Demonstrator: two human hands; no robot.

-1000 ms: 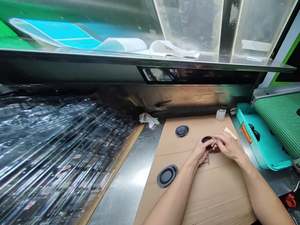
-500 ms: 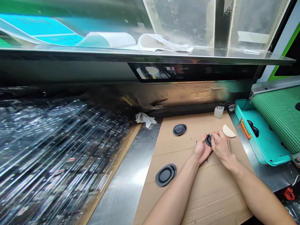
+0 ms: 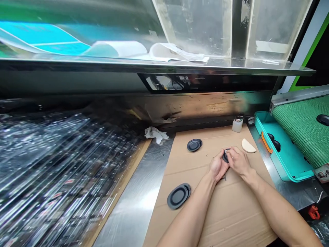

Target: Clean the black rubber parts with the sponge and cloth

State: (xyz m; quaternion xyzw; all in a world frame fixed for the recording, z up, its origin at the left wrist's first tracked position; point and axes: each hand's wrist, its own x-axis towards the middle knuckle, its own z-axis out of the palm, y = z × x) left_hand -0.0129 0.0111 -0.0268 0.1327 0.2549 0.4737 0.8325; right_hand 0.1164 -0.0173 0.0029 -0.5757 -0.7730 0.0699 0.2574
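Observation:
My left hand is closed around a small dark oval plastic part, holding it above the cardboard sheet. My right hand presses its bunched fingertips to the right side of that part; anything small pinched in them is hidden. Just beyond the right hand lies a cream half-round pad. To the left on the cardboard are two groups of black oval parts, overlapping each other: one farther back and one nearer.
A small bottle stands at the cardboard's back edge. On the right, a teal tray holds black parts below a green conveyor belt carrying another black part. A crumpled white cloth and plastic-wrapped stock lie left. A metal shelf overhangs.
The view has shifted slightly, so everything appears a little lower and farther left. Both hands stay together at the dark part. The black part on the belt now shows more fully.

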